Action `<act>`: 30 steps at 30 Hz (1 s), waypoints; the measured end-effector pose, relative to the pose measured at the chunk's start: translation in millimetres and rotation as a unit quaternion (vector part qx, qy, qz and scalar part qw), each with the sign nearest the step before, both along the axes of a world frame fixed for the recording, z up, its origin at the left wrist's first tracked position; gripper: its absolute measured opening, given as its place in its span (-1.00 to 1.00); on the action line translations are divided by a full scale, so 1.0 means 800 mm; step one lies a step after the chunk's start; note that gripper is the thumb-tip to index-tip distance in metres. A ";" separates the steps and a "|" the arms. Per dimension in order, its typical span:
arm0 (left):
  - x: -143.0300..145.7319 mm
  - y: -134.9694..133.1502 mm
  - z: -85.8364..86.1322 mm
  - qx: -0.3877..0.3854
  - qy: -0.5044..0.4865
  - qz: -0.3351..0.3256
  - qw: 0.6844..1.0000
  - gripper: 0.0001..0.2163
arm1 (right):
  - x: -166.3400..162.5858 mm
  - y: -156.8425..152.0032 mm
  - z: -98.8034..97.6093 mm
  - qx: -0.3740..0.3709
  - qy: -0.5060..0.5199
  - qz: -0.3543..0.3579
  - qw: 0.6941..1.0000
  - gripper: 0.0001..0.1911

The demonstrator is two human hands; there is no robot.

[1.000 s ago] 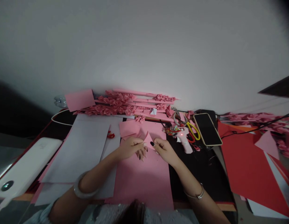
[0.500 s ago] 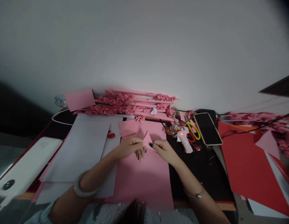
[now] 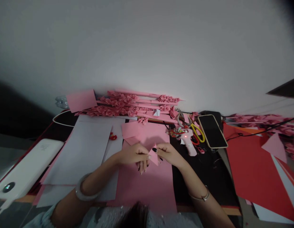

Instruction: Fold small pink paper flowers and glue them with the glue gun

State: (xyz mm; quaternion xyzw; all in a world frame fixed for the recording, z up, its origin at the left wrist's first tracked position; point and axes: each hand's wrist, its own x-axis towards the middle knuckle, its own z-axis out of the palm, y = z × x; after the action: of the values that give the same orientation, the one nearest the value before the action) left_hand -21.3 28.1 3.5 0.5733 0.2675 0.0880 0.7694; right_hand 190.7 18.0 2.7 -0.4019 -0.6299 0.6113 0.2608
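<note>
A small folded piece of pink paper (image 3: pixel 153 158) is pinched between both hands, above a large pink sheet (image 3: pixel 147 190). My left hand (image 3: pixel 135 155) grips its left edge between thumb and fingers, the other fingers curling below. On the opposite side my right hand (image 3: pixel 168 154) presses the upper right part of the fold with a dark-nailed thumb. The fingers behind the paper are partly hidden. Smaller pink paper pieces (image 3: pixel 130 129) lie just beyond my hands.
White sheets (image 3: pixel 82 148) and a power bank (image 3: pixel 35 164) lie left. To the right are a glue gun (image 3: pixel 188 142), yellow-handled scissors (image 3: pixel 197 132), a phone (image 3: pixel 212 131) and red sheets (image 3: pixel 248 161). Pink paper-flower stems (image 3: pixel 118 100) line the wall.
The folded paper has turned and dropped slightly toward me; its point now faces down. My right thumb has shifted onto its upper part. Both hands keep their hold.
</note>
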 end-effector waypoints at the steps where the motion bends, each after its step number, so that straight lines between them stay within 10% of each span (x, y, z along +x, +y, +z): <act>1: 0.000 0.000 0.000 -0.003 0.001 -0.005 1.000 -0.69 | -0.001 0.000 0.001 0.004 -0.001 -0.008 1.000 -0.58; 19: 0.001 0.001 0.002 -0.023 0.003 -0.025 0.999 -0.67 | -0.001 0.002 -0.010 -0.021 0.051 -0.064 0.996 -0.49; 24: 0.005 0.002 -0.006 -0.032 -0.035 0.063 0.997 -0.67 | -0.002 0.003 -0.013 0.001 0.098 -0.110 0.989 -0.62; 30: 0.008 0.007 -0.008 -0.015 -0.035 0.188 0.981 -0.69 | -0.004 -0.004 -0.016 0.139 0.029 -0.111 0.984 -0.28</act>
State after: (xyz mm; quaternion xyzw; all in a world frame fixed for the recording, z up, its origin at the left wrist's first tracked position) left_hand -15.0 33.7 -3.2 0.4976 0.3447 0.2467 0.7568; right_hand 187.1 14.5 -10.3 -0.4112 -0.6522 0.4963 0.3991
